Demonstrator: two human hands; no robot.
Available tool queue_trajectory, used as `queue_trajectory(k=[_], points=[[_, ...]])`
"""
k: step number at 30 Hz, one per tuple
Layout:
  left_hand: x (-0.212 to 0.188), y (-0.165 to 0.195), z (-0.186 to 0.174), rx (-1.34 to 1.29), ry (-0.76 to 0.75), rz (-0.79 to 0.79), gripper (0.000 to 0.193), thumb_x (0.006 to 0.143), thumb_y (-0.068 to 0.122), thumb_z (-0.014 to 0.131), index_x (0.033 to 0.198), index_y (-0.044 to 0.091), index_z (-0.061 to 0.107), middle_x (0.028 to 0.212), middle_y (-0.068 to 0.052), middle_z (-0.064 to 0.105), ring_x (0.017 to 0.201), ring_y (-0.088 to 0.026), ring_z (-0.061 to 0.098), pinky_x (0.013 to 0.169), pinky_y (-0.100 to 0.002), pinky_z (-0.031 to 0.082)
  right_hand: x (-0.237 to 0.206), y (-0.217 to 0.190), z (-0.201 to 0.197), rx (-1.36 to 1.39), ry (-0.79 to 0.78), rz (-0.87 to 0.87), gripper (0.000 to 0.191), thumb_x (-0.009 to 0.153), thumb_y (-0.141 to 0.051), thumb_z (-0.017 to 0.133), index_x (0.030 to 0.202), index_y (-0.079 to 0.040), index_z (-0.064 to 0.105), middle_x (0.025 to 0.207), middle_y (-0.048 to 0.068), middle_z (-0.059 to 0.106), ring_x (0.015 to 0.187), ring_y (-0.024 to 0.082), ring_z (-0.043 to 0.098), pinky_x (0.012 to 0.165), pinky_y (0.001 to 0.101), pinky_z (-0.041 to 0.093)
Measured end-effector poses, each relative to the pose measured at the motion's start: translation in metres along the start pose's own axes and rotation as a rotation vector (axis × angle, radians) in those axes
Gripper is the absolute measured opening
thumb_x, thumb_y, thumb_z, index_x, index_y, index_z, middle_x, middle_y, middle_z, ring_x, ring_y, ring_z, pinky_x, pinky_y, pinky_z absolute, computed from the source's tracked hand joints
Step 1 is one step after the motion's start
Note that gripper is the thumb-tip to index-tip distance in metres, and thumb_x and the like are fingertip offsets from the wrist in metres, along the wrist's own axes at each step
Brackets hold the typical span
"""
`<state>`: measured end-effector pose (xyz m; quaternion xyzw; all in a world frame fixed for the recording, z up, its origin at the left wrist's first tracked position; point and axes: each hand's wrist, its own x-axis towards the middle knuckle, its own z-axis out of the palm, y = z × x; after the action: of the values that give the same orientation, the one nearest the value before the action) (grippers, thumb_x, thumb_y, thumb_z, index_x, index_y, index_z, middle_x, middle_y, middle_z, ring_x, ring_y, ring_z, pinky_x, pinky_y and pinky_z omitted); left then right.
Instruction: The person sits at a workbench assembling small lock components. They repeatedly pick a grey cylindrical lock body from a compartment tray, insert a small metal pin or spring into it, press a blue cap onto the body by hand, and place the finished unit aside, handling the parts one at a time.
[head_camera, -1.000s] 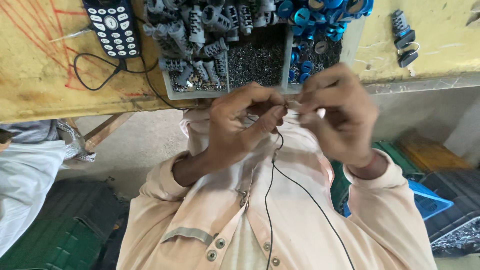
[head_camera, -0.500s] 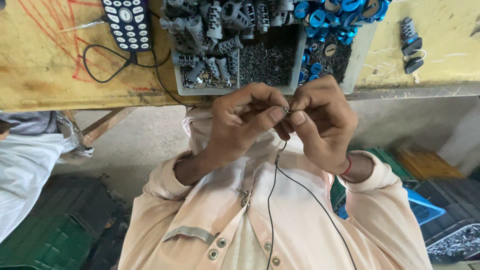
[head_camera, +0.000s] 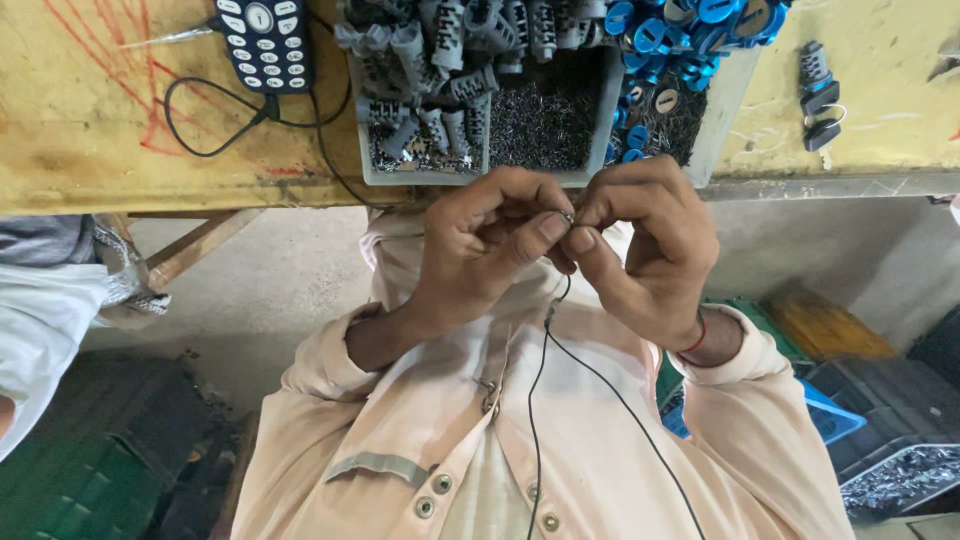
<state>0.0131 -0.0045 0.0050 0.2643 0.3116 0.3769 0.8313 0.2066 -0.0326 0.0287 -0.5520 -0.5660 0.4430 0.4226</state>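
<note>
Left hand fingers pinch small metal piece | right hand fingers pinch it from 3 o'clock | piece sits at centre, bench and parts tray at 12 o'clock | advice: keep thumbs close, turn slowly, avoid black wire.

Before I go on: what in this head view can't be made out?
- Small metal part: pinched between left hand and right hand, fingertips cover it, too small.
- Black wire: lower ends cut by bottom edge.
- Keypad phone: top cut by upper edge.
</note>
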Motion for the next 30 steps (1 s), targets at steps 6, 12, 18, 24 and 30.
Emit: queue_trajectory(k=[6,12,18,24,30], points=[[-0.0015,0.0007,-0.0003,0.083,-0.02,0.069,0.019,0.11,0.009,0.066,0.123,-0.004,0.061,0.105,-0.01,0.07,0.09,-0.014,0.073,0.08,-0.028,0.065,0.0031,0.0025,-0.001,0.087,-0.01,0.01,0.013,0.097,0.0,0.071,0.105,0.004,0.063,0.105,0.013,0.061,0.093,0.018,0.061,0.081,0.0263,0.051],[-0.0011,-0.0022,0.0003,0.048,-0.004,0.09,0.019,0.11,0.01,0.066,0.123,-0.003,0.06,0.113,-0.01,0.068,0.091,-0.013,0.073,0.08,-0.028,0.066,0.0036,0.0019,-0.0022,0.034,-0.043,-0.036,0.013,0.097,-0.003,0.072,0.104,0.003,0.063,0.103,0.013,0.061,0.093,0.018,0.062,0.081,0.0272,0.05],[-0.0002,-0.0046,-0.003,0.112,-0.029,0.131,0.018,0.111,0.009,0.066,0.123,-0.003,0.061,0.11,-0.01,0.067,0.096,-0.013,0.073,0.082,-0.029,0.067,0.0055,0.0005,-0.0013,0.061,-0.035,0.032,0.014,0.099,-0.005,0.071,0.107,0.003,0.063,0.106,0.013,0.062,0.093,0.017,0.061,0.08,0.0259,0.05],[-0.0007,-0.0059,-0.0044,0.07,-0.005,0.078,0.019,0.11,0.008,0.065,0.125,-0.003,0.061,0.109,-0.009,0.068,0.094,-0.012,0.073,0.083,-0.028,0.066,0.0051,0.004,-0.0028,-0.076,-0.046,-0.045,0.013,0.097,-0.002,0.073,0.105,0.002,0.064,0.104,0.014,0.064,0.093,0.019,0.062,0.08,0.0269,0.05],[0.0045,-0.004,-0.0053,0.129,-0.028,0.124,0.018,0.11,0.01,0.066,0.123,-0.002,0.062,0.113,-0.007,0.066,0.093,-0.011,0.072,0.079,-0.026,0.066,0.003,0.002,-0.0012,-0.163,-0.03,-0.044,0.015,0.097,0.002,0.076,0.107,0.002,0.065,0.106,0.012,0.066,0.093,0.02,0.065,0.081,0.0286,0.052]])
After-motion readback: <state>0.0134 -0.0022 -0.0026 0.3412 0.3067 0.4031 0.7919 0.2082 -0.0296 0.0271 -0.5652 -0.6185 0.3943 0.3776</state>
